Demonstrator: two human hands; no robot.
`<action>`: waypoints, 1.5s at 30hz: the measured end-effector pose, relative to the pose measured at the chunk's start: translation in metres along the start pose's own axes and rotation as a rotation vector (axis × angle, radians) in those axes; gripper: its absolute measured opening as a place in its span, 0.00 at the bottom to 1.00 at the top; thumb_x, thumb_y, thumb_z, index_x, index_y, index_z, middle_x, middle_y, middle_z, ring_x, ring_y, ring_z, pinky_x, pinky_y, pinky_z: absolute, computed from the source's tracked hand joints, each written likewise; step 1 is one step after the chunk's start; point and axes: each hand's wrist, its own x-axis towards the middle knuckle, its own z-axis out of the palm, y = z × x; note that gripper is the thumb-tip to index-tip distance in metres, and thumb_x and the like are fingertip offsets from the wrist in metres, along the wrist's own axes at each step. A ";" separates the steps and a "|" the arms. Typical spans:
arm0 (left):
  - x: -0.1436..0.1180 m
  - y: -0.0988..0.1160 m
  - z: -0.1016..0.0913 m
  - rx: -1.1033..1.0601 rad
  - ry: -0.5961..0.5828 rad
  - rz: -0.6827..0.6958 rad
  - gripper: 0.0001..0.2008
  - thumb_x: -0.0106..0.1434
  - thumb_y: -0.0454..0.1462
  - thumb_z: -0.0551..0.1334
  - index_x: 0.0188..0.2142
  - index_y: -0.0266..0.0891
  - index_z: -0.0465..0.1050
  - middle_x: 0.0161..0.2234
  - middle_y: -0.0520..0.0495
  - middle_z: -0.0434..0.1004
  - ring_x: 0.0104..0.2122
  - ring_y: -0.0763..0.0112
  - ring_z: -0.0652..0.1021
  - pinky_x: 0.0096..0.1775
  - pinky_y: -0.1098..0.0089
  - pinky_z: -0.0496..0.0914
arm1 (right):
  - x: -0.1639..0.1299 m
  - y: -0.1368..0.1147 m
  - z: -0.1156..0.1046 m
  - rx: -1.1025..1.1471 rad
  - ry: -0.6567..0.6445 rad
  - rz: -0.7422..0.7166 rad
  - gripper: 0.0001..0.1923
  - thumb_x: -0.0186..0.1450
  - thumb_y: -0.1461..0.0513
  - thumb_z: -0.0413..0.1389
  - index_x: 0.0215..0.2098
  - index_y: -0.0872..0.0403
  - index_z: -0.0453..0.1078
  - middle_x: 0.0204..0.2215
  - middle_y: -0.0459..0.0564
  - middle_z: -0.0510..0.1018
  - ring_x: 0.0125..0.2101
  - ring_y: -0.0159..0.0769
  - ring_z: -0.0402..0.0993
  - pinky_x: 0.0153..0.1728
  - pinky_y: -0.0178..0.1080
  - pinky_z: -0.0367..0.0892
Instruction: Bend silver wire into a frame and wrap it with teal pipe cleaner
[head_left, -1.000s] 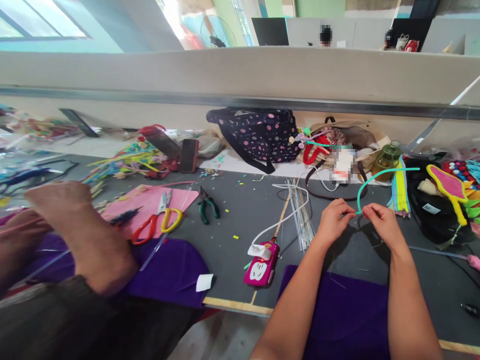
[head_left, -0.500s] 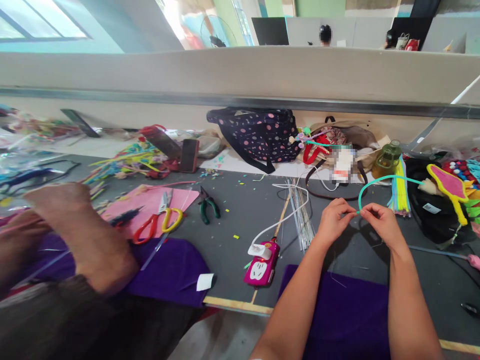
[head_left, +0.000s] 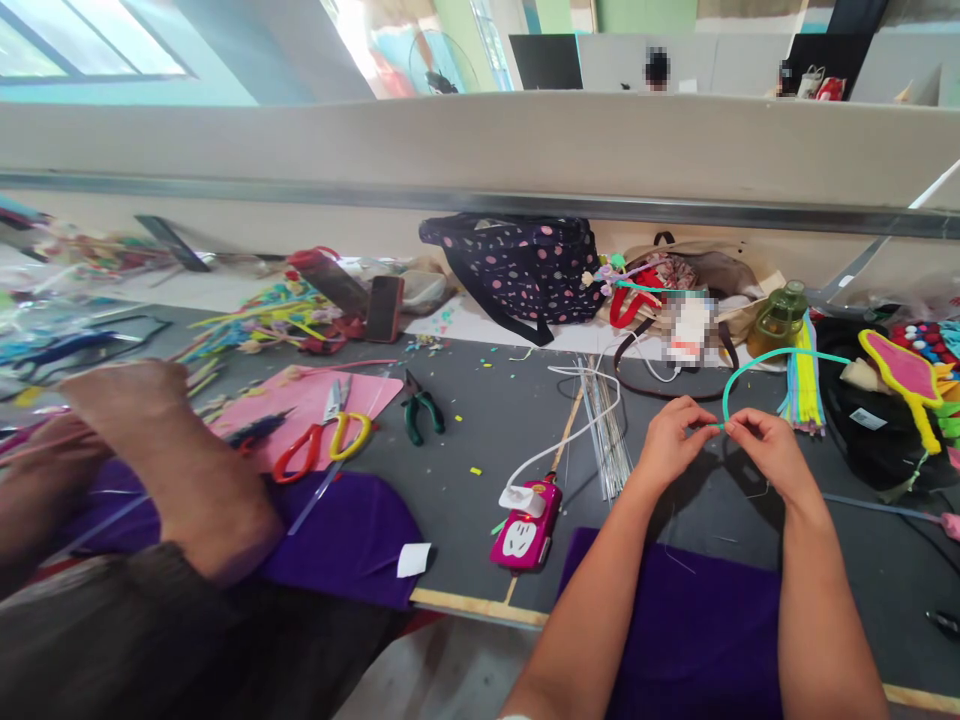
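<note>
My left hand (head_left: 673, 437) and my right hand (head_left: 770, 448) meet above the grey table (head_left: 480, 420), fingertips pinching the near end of a teal pipe cleaner (head_left: 757, 366). The pipe cleaner arcs up and to the right, ending over a bundle of yellow and blue pipe cleaners (head_left: 802, 390). A thin wire seems to run between my fingers; I cannot tell for sure. A purple cloth (head_left: 690, 620) lies under my forearms.
A bundle of thin metal wires (head_left: 604, 425), green pliers (head_left: 420, 408), red-and-yellow scissors (head_left: 322, 445) on a pink sheet, and a pink phone-shaped gadget (head_left: 525, 530) with a white cable lie left of my hands. A co-worker's arm (head_left: 172, 470) rests at left. Bags line the back.
The teal pipe cleaner's far end has swung lower and slightly rightward. My hands stay pinched together at nearly the same spot. The view shifted a little.
</note>
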 end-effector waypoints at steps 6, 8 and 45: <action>0.001 -0.001 -0.001 -0.044 0.015 -0.025 0.03 0.60 0.35 0.66 0.30 0.39 0.78 0.30 0.49 0.74 0.34 0.70 0.74 0.38 0.70 0.66 | 0.002 0.003 0.001 0.051 -0.003 0.018 0.14 0.62 0.51 0.57 0.30 0.53 0.72 0.24 0.46 0.73 0.27 0.35 0.66 0.29 0.36 0.61; 0.001 -0.002 -0.001 -0.050 0.011 -0.018 0.04 0.60 0.35 0.66 0.29 0.39 0.78 0.30 0.48 0.75 0.34 0.70 0.75 0.38 0.69 0.67 | 0.002 0.003 0.002 0.043 0.001 0.009 0.15 0.62 0.51 0.57 0.29 0.53 0.72 0.24 0.46 0.73 0.27 0.35 0.66 0.29 0.36 0.61; 0.005 0.000 -0.007 -0.581 0.076 -0.540 0.19 0.48 0.47 0.73 0.31 0.33 0.79 0.21 0.52 0.69 0.20 0.81 0.60 0.22 0.76 0.51 | -0.003 -0.020 0.004 0.492 0.036 0.290 0.20 0.58 0.46 0.60 0.36 0.54 0.70 0.18 0.41 0.72 0.12 0.27 0.66 0.09 0.27 0.50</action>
